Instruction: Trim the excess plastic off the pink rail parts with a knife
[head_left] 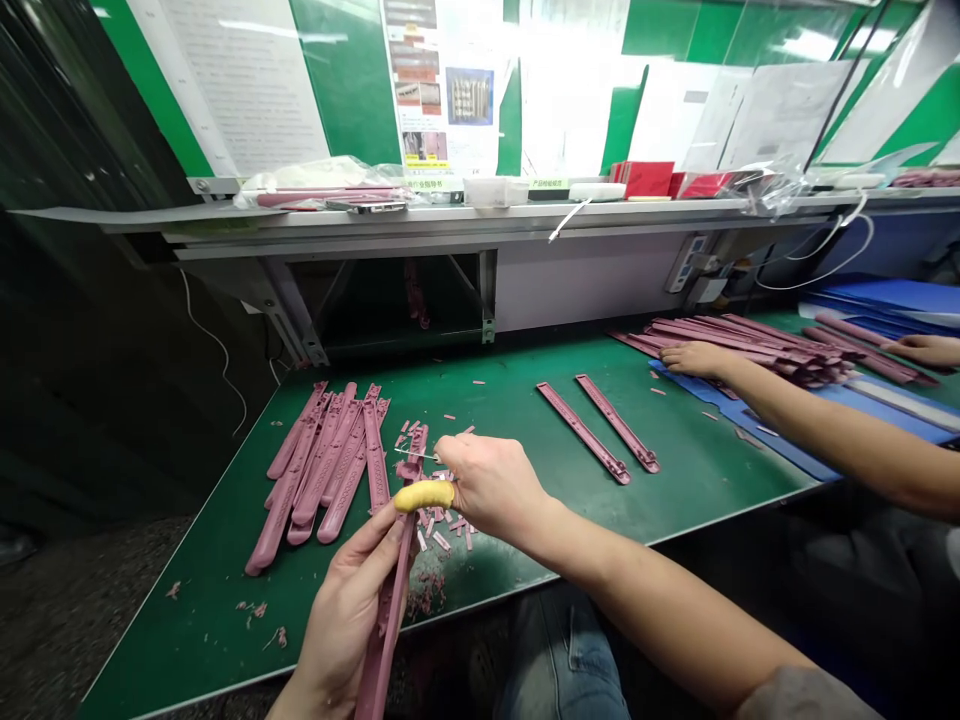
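Observation:
My left hand grips a long pink moulded plastic strip at the lower left, its upper end reaching up over the green bench mat. My right hand pinches a small thin blade against that strip's upper part. A yellow finger cot covers what looks like its thumb. Pink plastic scraps lie scattered just below the blade. Left of my hands lies a heap of pink strips, and two more pink strips lie side by side to the right.
A co-worker's hands rest on a large pile of pink strips over a blue mat at the right. A metal shelf behind the bench carries plastic bags and red boxes. The bench's front edge runs below my forearm.

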